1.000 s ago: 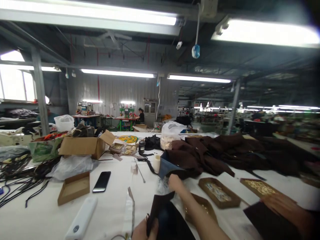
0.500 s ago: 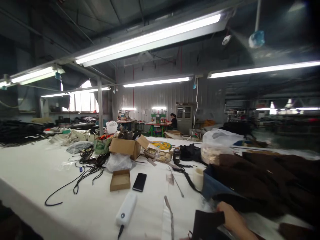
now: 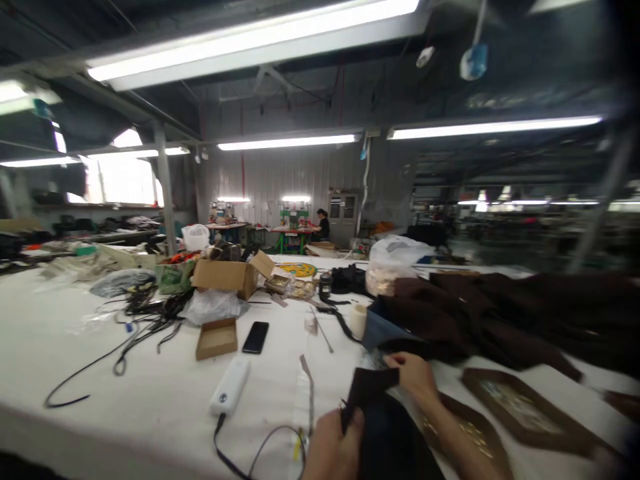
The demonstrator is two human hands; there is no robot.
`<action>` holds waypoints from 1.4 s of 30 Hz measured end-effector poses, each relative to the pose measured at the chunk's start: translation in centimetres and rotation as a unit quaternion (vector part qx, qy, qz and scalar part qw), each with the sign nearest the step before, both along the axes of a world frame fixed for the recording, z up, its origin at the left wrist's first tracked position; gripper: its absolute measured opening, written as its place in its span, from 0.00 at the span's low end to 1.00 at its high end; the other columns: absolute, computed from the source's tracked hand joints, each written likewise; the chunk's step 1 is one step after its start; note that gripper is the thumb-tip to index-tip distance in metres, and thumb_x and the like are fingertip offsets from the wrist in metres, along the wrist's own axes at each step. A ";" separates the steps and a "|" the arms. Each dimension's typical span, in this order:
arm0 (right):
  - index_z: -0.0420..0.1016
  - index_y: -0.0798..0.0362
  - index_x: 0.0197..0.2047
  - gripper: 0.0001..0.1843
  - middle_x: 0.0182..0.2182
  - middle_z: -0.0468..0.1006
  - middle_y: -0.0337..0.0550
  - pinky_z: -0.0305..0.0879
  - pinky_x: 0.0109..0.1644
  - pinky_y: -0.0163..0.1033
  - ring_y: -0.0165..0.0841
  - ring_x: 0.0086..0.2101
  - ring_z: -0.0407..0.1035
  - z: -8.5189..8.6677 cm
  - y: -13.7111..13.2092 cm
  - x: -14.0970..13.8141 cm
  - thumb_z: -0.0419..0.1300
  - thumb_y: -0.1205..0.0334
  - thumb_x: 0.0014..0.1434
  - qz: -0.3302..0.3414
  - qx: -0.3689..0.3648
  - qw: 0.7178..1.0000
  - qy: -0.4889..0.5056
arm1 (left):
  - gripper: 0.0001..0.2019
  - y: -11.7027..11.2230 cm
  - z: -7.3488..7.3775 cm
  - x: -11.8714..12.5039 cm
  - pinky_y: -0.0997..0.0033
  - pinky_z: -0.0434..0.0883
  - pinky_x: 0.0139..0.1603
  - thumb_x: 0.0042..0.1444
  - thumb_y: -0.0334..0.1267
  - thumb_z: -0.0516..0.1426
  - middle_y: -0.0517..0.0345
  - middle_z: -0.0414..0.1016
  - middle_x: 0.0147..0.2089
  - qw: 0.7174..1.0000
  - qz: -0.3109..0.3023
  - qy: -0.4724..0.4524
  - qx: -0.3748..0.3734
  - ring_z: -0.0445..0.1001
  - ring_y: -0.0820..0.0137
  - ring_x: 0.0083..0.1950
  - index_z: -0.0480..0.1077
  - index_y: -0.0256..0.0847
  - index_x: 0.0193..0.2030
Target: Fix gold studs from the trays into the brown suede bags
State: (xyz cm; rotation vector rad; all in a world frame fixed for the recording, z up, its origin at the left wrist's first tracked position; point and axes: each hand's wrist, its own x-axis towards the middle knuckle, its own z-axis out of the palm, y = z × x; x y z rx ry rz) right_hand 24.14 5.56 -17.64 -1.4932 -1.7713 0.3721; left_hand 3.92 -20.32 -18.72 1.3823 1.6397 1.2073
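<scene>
My left hand [image 3: 334,445] is closed on a piece of dark fabric [image 3: 390,427], thumb on top near its left edge. The fabric hangs toward me, its upper edge folded over. Beyond its upper right corner is my right hand [image 3: 417,381], fingers bent and pressed together beside a small clear plastic bag [image 3: 373,359]. What those fingertips grip, if anything, cannot be made out. Under my right forearm lies a brown tray [image 3: 493,445] with small gold-coloured pieces. Another brown tray [image 3: 545,427] holding pale pieces is to its right.
On the white table [image 3: 165,407] are a phone [image 3: 255,337], a white corded device [image 3: 230,387], an open shallow box [image 3: 217,339], black cords [image 3: 150,327] and a tape roll [image 3: 357,321]. Dark brown garments [image 3: 500,313] pile up at right. A person [image 3: 323,227] sits far back.
The view has swung right and down, so table items sit further left. My left hand and the trays have come into view. My right hand stays beside the dark fabric.
</scene>
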 end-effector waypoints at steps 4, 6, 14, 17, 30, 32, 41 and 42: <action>0.85 0.53 0.41 0.23 0.41 0.89 0.56 0.71 0.49 0.45 0.46 0.43 0.82 2.3 -9.4 1.0 0.56 0.46 0.73 -0.021 0.074 0.992 0.097 | 0.40 -0.4 -1.0 -1.0 0.50 0.77 0.61 0.69 0.76 0.50 0.40 0.89 0.50 0.999 -0.024 -0.006 0.024 0.83 0.41 0.58 0.84 0.39 0.52; 0.80 0.51 0.35 0.27 0.32 0.86 0.48 0.66 0.40 0.42 0.41 0.35 0.77 2.3 -15.2 0.5 0.54 0.41 0.76 0.000 0.082 0.990 0.118 | 0.40 0.2 -2.0 -1.7 0.49 0.79 0.60 0.67 0.78 0.51 0.43 0.88 0.45 0.999 -0.034 -0.015 0.010 0.84 0.40 0.56 0.83 0.40 0.46; 0.84 0.49 0.39 0.12 0.40 0.89 0.44 0.65 0.40 0.38 0.38 0.39 0.83 -2.4 -28.5 -3.6 0.60 0.67 0.74 0.158 0.034 0.987 0.011 | 0.40 1.0 -2.3 -2.4 0.50 0.79 0.62 0.67 0.80 0.53 0.45 0.87 0.43 0.998 -0.048 -0.038 0.005 0.84 0.43 0.54 0.81 0.39 0.43; 0.85 0.49 0.44 0.13 0.43 0.90 0.48 0.68 0.43 0.40 0.44 0.43 0.86 -3.4 -27.2 -4.3 0.58 0.69 0.74 0.148 -0.008 0.986 -0.082 | 0.40 1.0 -2.0 -2.2 0.51 0.79 0.61 0.68 0.79 0.51 0.44 0.88 0.43 0.999 -0.035 -0.037 0.003 0.84 0.44 0.54 0.80 0.38 0.43; 0.90 0.52 0.52 0.19 0.51 0.91 0.57 0.73 0.55 0.43 0.47 0.54 0.86 -3.2 -21.6 -3.5 0.57 0.71 0.70 0.158 -0.144 0.955 -0.205 | 0.15 -2.0 -5.5 -3.1 0.54 0.72 0.55 0.72 0.33 0.53 0.46 0.87 0.51 0.981 0.000 0.183 0.060 0.85 0.49 0.56 0.76 0.45 0.58; 0.91 0.53 0.54 0.21 0.53 0.91 0.57 0.73 0.57 0.41 0.46 0.56 0.85 -3.1 -21.3 -3.2 0.59 0.74 0.67 0.166 -0.155 0.951 -0.208 | 0.19 -2.2 -5.4 -3.5 0.56 0.70 0.52 0.69 0.27 0.51 0.45 0.86 0.51 0.968 0.025 0.244 0.053 0.85 0.49 0.55 0.74 0.44 0.60; 0.94 0.45 0.52 0.21 0.47 0.93 0.45 0.73 0.51 0.35 0.39 0.48 0.86 -4.0 -20.3 -3.4 0.66 0.70 0.61 0.205 -0.140 0.960 -0.131 | 0.05 -2.4 -4.9 -2.1 0.59 0.55 0.37 0.75 0.40 0.55 0.50 0.82 0.38 0.910 0.088 0.406 0.009 0.83 0.48 0.40 0.68 0.47 0.54; 0.94 0.45 0.51 0.20 0.47 0.93 0.44 0.73 0.50 0.35 0.39 0.48 0.86 -4.3 -20.0 -3.5 0.67 0.70 0.60 0.200 -0.143 0.961 -0.126 | 0.06 -2.3 -4.9 -2.2 0.59 0.56 0.38 0.75 0.42 0.56 0.50 0.83 0.39 0.916 0.083 0.393 0.005 0.83 0.47 0.40 0.69 0.47 0.54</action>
